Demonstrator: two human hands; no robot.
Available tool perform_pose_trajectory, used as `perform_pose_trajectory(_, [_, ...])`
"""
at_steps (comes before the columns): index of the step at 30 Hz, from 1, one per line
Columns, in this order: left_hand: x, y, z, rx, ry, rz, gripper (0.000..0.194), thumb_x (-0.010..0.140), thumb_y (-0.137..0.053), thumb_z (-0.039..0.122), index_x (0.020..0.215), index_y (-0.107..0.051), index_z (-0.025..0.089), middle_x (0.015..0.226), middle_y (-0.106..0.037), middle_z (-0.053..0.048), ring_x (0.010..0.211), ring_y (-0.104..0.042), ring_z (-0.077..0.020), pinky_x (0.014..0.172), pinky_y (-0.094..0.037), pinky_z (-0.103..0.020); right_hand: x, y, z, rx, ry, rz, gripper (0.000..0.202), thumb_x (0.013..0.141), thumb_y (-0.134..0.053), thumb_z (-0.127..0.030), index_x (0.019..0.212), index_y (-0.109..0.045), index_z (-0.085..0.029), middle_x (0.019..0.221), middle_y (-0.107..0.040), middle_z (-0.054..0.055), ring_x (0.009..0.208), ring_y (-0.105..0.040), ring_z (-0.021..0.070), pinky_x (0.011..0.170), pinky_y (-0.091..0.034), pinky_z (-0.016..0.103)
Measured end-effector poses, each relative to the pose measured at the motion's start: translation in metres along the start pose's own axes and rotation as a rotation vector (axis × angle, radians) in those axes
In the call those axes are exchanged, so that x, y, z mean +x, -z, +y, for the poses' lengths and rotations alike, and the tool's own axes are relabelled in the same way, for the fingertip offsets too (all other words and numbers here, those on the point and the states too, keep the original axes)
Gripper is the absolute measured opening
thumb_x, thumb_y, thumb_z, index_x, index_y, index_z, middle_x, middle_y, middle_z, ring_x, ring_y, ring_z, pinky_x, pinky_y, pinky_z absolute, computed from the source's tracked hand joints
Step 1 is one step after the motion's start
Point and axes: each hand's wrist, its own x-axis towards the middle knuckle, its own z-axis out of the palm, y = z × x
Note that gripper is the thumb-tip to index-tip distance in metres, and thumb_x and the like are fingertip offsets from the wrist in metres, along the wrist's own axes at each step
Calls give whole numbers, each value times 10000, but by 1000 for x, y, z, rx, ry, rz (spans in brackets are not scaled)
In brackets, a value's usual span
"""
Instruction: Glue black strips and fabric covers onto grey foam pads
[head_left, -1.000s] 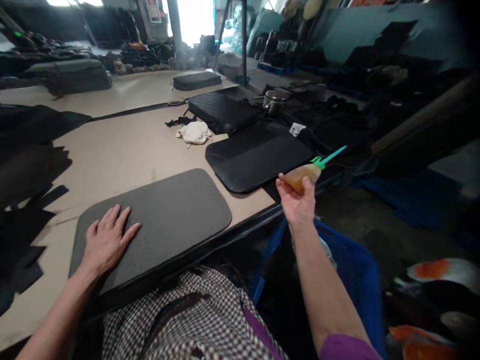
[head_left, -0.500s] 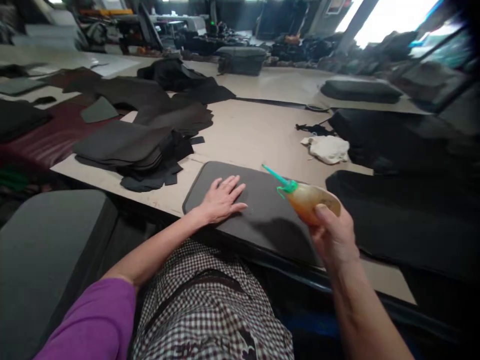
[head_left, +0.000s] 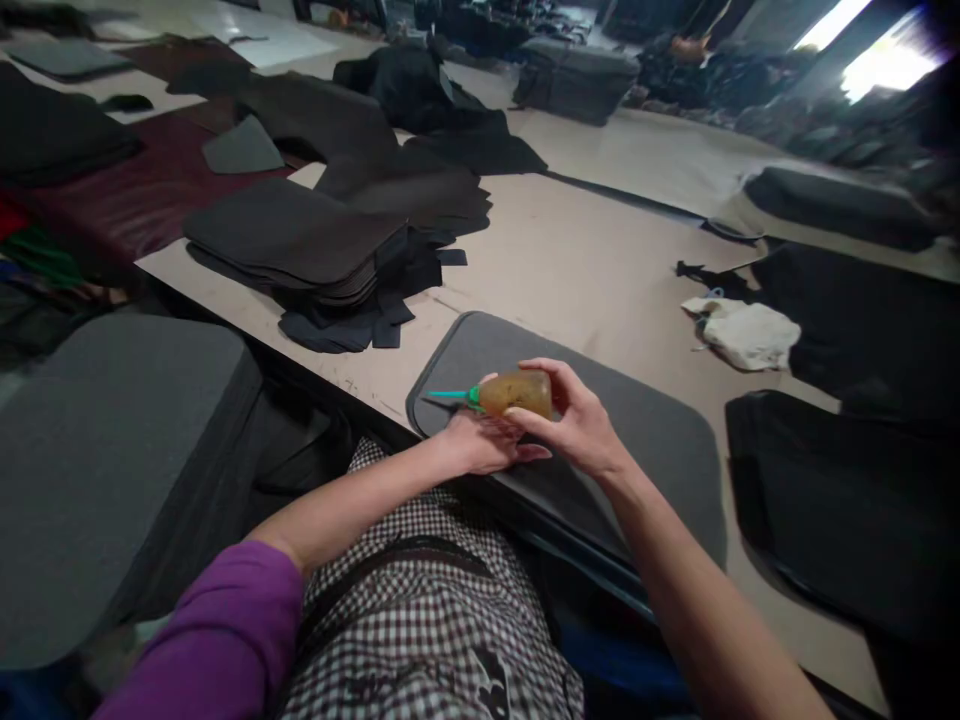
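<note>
My right hand grips an amber squeeze bottle with a long green nozzle. The bottle lies nearly level, its nozzle tip pointing left over the left end of a dark grey rounded panel. Below the bottle, my left hand rests on that panel with the thumb stretched out to the right. The bottle hides part of the left hand's fingers. The panel lies along the front edge of the table.
A stack of dark cut pieces lies left of the panel. At the right are a white cloth bundle and dark material. A tall stack of grey panels stands at my left, beside the table.
My right hand has brought the bottle left and over my left hand, turning the nozzle to point left. The camera view has shifted, moving the table contents in the picture.
</note>
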Motion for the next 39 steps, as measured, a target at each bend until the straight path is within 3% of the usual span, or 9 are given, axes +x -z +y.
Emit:
perform_pose_trajectory(6, [0, -8, -3, -45, -8, -18, 739, 1053, -335, 633, 1640, -319, 184, 1688, -387, -110, 1590, -274, -291, 1301, -233, -492, 8, -5, -5, 20, 88, -22, 546, 846, -819, -504, 1298, -592, -298, 1177, -668, 60, 1017, -677, 262, 856, -589, 396])
perform_pose_trajectory(10, [1, -13, -4, -51, -29, -52, 726, 1069, -303, 610, 1641, -312, 162, 1686, -395, -96, 1593, -270, -270, 1305, -232, -439, 15, -7, -6, -29, 174, -88, 509, 867, -801, -490, 1290, -595, -293, 1197, -668, 64, 1081, -671, 272, 936, -569, 415])
perform_pose_trajectory(15, [0, -7, -3, 11, -16, 33, 806, 1042, -325, 677, 1627, -333, 122, 1690, -377, -132, 1575, -315, -274, 1289, -273, -421, 29, 2, 2, -80, 168, -78, 549, 847, -801, -542, 1293, -613, -283, 1191, -662, 69, 1066, -655, 276, 930, -565, 419])
perform_pose_trajectory(18, [-1, 0, -2, 82, -49, 68, 754, 1043, -320, 671, 1579, -428, 152, 1632, -462, -164, 1533, -384, -313, 1269, -280, -532, 39, 9, 9, -101, 93, -29, 595, 819, -805, -591, 1294, -622, -283, 1214, -669, 74, 1078, -654, 295, 955, -559, 445])
perform_pose_trajectory(21, [0, 6, -1, 140, -56, 120, 725, 1038, -323, 677, 1576, -446, 206, 1649, -438, -160, 1557, -336, -321, 1270, -209, -626, 49, 16, 16, -132, 56, 38, 630, 797, -810, -617, 1291, -632, -270, 1209, -684, 75, 1090, -657, 303, 989, -544, 463])
perform_pose_trajectory(24, [-1, 7, 1, 162, -48, 152, 720, 1037, -316, 681, 1586, -444, 232, 1689, -373, -147, 1587, -275, -305, 1282, -161, -630, 60, 21, 25, -160, 43, 125, 636, 791, -806, -621, 1283, -641, -254, 1211, -693, 76, 1092, -661, 299, 997, -536, 456])
perform_pose_trajectory(28, [-1, 6, 2, 152, 29, 174, 786, 994, -336, 752, 1580, -471, 246, 1718, -297, -169, 1603, -222, -360, 1261, -189, -655, 73, 23, 40, -175, 38, 251, 624, 788, -803, -613, 1264, -641, -244, 1227, -690, 76, 1076, -663, 285, 979, -540, 439])
perform_pose_trajectory(32, [-1, 5, 3, 152, 66, 191, 826, 967, -341, 792, 1575, -482, 252, 1701, -327, -189, 1588, -246, -400, 1245, -198, -684, 83, 22, 53, -227, 32, 377, 627, 787, -787, -622, 1255, -631, -236, 1228, -690, 83, 1080, -657, 282, 988, -535, 446])
perform_pose_trajectory(39, [2, -1, 3, 160, 110, 217, 865, 930, -360, 833, 1568, -503, 266, 1707, -316, -186, 1584, -241, -439, 1234, -222, -691, 70, 32, 59, -276, -29, 530, 621, 782, -759, -633, 1242, -624, -237, 1248, -690, 98, 1113, -652, 295, 1017, -522, 466])
